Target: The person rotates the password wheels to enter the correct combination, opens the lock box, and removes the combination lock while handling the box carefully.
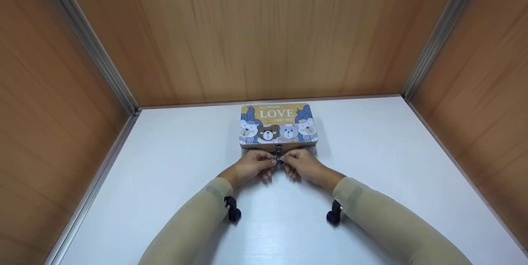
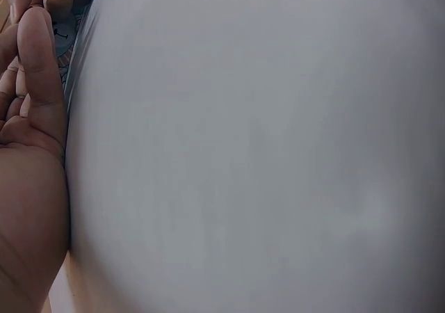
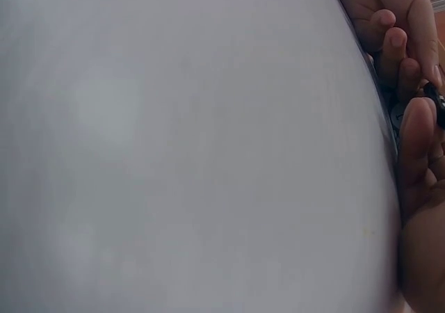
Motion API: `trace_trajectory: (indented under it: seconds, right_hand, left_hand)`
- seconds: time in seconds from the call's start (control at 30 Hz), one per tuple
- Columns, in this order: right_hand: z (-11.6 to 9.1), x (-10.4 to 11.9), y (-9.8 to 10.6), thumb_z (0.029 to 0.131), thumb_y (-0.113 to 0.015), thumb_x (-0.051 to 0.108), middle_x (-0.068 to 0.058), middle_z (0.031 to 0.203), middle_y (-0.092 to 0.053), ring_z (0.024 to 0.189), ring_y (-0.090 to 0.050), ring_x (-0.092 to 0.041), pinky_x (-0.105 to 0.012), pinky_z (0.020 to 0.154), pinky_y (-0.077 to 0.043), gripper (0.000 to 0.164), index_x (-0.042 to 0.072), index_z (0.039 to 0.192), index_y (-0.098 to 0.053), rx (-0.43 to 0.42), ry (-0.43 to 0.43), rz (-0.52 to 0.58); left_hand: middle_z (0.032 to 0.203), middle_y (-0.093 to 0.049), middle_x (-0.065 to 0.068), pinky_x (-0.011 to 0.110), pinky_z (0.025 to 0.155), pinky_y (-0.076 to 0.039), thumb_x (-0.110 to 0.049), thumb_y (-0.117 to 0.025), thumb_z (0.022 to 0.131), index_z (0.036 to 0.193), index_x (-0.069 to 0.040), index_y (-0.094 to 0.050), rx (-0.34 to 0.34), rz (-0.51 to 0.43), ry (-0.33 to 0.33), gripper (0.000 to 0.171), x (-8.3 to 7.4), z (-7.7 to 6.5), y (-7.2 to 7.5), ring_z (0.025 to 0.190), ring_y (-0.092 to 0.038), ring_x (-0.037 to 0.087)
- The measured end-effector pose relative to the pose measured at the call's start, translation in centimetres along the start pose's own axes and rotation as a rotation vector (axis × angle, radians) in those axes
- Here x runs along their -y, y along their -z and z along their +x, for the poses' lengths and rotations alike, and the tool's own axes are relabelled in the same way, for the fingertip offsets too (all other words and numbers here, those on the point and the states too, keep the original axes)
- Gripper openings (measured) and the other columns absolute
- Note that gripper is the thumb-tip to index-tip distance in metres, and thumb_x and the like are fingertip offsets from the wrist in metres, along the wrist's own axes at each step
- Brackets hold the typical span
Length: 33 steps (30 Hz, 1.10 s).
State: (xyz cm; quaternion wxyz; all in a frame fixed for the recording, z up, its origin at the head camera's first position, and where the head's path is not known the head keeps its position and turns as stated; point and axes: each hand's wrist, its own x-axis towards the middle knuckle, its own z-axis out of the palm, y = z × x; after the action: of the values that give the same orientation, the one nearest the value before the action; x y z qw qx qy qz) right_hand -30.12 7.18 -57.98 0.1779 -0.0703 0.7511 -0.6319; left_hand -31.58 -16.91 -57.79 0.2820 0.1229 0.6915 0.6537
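Observation:
A box (image 1: pixel 277 124) with a yellow lid, printed with bears and the word LOVE, stands near the back of the white table. At the middle of its front edge is a metal clasp (image 1: pixel 279 148), from which a small dark lock (image 1: pixel 279 160) seems to hang. My left hand (image 1: pixel 253 165) pinches the lock from the left between thumb and fingertips. From the other side my right hand (image 1: pixel 307 165) pinches it too. In the right wrist view part of the black lock (image 3: pixel 435 103) shows between the fingertips; its details are too small to read.
The white tabletop (image 1: pixel 185 145) reaches around the box to wood-grain panels (image 1: pixel 264 38) at the back and both sides. Metal strips (image 1: pixel 95 50) run along the panel corners. A small black device (image 1: pixel 233 209) is strapped at each wrist.

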Motion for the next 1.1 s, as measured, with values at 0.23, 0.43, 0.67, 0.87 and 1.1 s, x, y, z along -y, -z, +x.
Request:
trace_trajectory:
  seconds: [0.23, 0.43, 0.67, 0.87, 1.1]
  right_hand:
    - [-0.04, 0.09, -0.06, 0.114, -0.063, 0.02, 0.001, 0.07, -0.069, 0.055, -0.062, -0.008, -0.021, 0.05, -0.055, 0.03, 0.005, 0.091, -0.075, 0.009, -0.012, -0.014]
    - [-0.06, 0.08, -0.04, 0.114, -0.064, 0.022, 0.0, 0.069, -0.069, 0.054, -0.062, -0.009, -0.021, 0.05, -0.055, 0.032, 0.003, 0.091, -0.075, 0.011, -0.009, -0.007]
    - [-0.07, 0.21, 0.05, 0.116, -0.062, 0.025, -0.001, 0.07, -0.071, 0.055, -0.063, -0.009, -0.022, 0.052, -0.058, 0.034, 0.002, 0.096, -0.075, 0.007, -0.017, 0.031]
    - [-0.11, 0.28, 0.06, 0.111, -0.067, 0.017, -0.001, 0.073, -0.071, 0.056, -0.063, -0.009, -0.022, 0.053, -0.058, 0.018, 0.003, 0.104, -0.077, -0.013, -0.025, 0.058]
    - [0.01, 0.04, 0.0, 0.106, -0.068, 0.012, -0.001, 0.074, -0.071, 0.057, -0.063, -0.009, -0.021, 0.052, -0.057, 0.013, 0.004, 0.104, -0.078, -0.02, -0.007, 0.036]
  left_hand:
    - [0.09, -0.075, 0.004, 0.025, 0.067, -0.067, -0.01, -0.071, 0.111, 0.123, 0.006, -0.076, -0.002, -0.01, 0.003, 0.021, -0.04, -0.11, -0.12, 0.07, -0.073, 0.012]
    - [0.091, -0.076, 0.005, 0.026, 0.067, -0.067, -0.01, -0.071, 0.111, 0.125, 0.007, -0.076, 0.003, -0.008, -0.003, 0.022, -0.12, -0.18, -0.07, 0.07, -0.073, 0.012]
    - [0.091, -0.075, 0.005, 0.025, 0.067, -0.067, -0.011, -0.071, 0.111, 0.124, 0.007, -0.076, 0.004, 0.001, -0.011, 0.022, 0.03, -0.02, 0.05, 0.07, -0.072, 0.012]
    - [0.09, -0.075, 0.005, 0.025, 0.067, -0.067, -0.01, -0.071, 0.11, 0.124, 0.007, -0.076, 0.004, 0.0, -0.01, 0.022, -0.06, -0.07, 0.03, 0.07, -0.072, 0.012]
    - [0.084, -0.072, 0.004, 0.025, 0.065, -0.066, -0.011, -0.071, 0.111, 0.122, 0.007, -0.075, 0.003, 0.003, -0.016, 0.022, 0.05, -0.08, 0.0, 0.068, -0.071, 0.012]
